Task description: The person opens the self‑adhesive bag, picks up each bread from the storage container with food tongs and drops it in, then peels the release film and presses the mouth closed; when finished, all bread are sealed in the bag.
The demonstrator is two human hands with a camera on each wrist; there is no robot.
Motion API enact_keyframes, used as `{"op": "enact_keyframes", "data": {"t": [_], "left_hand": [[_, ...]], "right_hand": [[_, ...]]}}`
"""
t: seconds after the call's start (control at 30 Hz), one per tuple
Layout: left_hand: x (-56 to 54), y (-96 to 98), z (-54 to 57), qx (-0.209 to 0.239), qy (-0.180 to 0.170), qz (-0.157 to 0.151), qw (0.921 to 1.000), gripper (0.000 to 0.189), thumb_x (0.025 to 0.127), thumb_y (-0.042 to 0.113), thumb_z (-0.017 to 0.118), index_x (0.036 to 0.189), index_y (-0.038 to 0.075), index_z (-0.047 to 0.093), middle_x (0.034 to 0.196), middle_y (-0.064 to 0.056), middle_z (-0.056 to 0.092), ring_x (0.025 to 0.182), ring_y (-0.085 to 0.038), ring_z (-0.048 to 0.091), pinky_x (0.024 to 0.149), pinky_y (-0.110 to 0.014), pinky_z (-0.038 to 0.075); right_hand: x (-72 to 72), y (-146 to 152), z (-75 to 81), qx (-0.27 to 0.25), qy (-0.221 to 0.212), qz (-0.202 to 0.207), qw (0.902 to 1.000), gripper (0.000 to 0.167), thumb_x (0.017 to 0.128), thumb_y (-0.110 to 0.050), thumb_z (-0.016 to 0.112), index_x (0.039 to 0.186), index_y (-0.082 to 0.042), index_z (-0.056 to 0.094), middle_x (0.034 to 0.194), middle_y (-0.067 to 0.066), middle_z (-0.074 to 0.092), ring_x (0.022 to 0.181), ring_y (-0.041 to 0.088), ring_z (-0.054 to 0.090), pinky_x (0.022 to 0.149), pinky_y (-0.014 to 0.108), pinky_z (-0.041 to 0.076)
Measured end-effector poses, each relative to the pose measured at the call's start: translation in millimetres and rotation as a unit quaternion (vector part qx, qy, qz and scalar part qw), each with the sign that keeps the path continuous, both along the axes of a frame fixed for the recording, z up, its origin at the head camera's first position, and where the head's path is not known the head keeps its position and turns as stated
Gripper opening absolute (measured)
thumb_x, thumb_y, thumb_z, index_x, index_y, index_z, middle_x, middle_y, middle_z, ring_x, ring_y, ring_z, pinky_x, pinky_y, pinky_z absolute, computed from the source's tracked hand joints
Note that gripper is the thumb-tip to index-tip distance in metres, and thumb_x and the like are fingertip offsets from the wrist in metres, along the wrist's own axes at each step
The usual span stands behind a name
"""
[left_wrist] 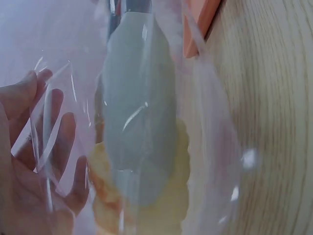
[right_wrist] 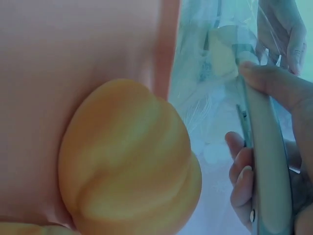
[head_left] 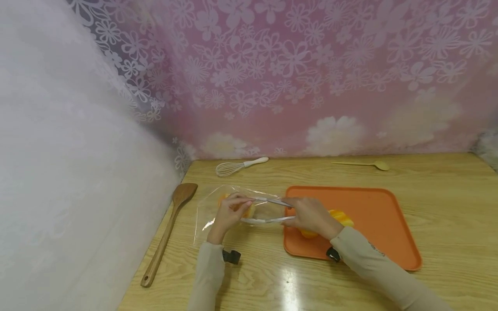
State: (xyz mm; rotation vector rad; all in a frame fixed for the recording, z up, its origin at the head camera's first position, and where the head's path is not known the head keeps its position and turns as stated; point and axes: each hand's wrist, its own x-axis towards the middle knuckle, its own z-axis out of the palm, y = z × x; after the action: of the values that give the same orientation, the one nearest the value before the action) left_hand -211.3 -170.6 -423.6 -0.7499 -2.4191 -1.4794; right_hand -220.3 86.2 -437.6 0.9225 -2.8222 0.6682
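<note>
My left hand [head_left: 230, 212] pinches the edge of a clear plastic bag [head_left: 203, 222] between thumb and forefinger. My right hand [head_left: 311, 216] grips a pair of tongs [head_left: 274, 201] by the handles. Inside the bag, the pale, scalloped tong head [left_wrist: 139, 98] lies over a yellow-orange bread piece [left_wrist: 182, 156]; I cannot tell whether the tongs still clasp it. Under the right forearm, a glossy orange-yellow bread roll [right_wrist: 127, 161] sits on an orange tray [head_left: 373, 207], partly hidden by the hand in the head view.
A wooden spatula [head_left: 167, 233] lies along the table's left side. Toward the back are a white-handled whisk [head_left: 237, 166] and a yellow spoon [head_left: 379, 165]. Behind the table hangs a pink floral curtain [head_left: 253, 77], with a white sheet [head_left: 78, 172] at the left.
</note>
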Motion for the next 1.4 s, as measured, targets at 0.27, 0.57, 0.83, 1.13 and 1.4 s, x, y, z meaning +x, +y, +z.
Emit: {"op": "enact_keyframes", "data": {"t": [0.27,0.57,0.83,1.13,1.4], "left_hand": [[1.9,3.1,1.7,0.004,0.01,-0.017,0.9998,0.012,0.088,-0.006,0.065,0.097,-0.011,0.071,0.092,-0.024,0.068,0.09,-0.023,0.062,0.089,-0.027,0.051],[-5.6,1.2,-11.3,-0.007,0.033,-0.002,0.9994,0.011,0.089,-0.006,0.064,0.096,-0.01,0.071,0.093,-0.022,0.068,0.09,-0.032,0.062,0.09,-0.029,0.053],[-10.2,-0.4,-22.8,-0.001,0.055,-0.023,0.9982,0.009,0.088,-0.004,0.067,0.094,-0.007,0.073,0.089,-0.019,0.069,0.082,-0.015,0.06,0.07,-0.019,0.05],[2.8,12.6,-4.0,-0.004,0.092,-0.039,0.995,0.008,0.083,-0.013,0.066,0.09,-0.012,0.071,0.085,-0.023,0.068,0.081,-0.036,0.061,0.078,-0.023,0.053],[4.9,14.4,-6.3,-0.014,0.071,-0.031,0.9969,0.009,0.086,-0.008,0.066,0.093,-0.011,0.071,0.089,-0.021,0.068,0.087,-0.035,0.06,0.086,-0.027,0.053]], "right_hand": [[0.9,-6,0.0,0.035,0.013,-0.005,0.9993,0.059,0.076,-0.04,0.083,0.122,-0.007,0.067,0.095,0.006,0.076,0.052,0.003,0.055,0.044,0.019,0.039],[3.5,-10,1.9,0.03,0.018,-0.004,0.9994,0.06,0.073,-0.039,0.085,0.119,-0.005,0.067,0.087,0.004,0.074,0.053,0.003,0.051,0.047,0.021,0.043],[2.8,-9,-1.5,0.006,0.041,0.022,0.9989,0.06,0.073,-0.039,0.085,0.12,-0.006,0.068,0.092,0.005,0.074,0.049,0.0,0.042,0.046,0.018,0.039],[4.8,-17,-4.1,-0.014,0.05,0.007,0.9986,0.059,0.073,-0.04,0.085,0.115,-0.002,0.068,0.073,0.001,0.07,0.052,0.002,0.051,0.05,0.022,0.046],[7.2,-24,-9.3,-0.002,0.058,-0.021,0.9981,0.059,0.071,-0.04,0.086,0.114,-0.004,0.068,0.075,0.002,0.072,0.055,0.009,0.06,0.044,0.021,0.043]]}}
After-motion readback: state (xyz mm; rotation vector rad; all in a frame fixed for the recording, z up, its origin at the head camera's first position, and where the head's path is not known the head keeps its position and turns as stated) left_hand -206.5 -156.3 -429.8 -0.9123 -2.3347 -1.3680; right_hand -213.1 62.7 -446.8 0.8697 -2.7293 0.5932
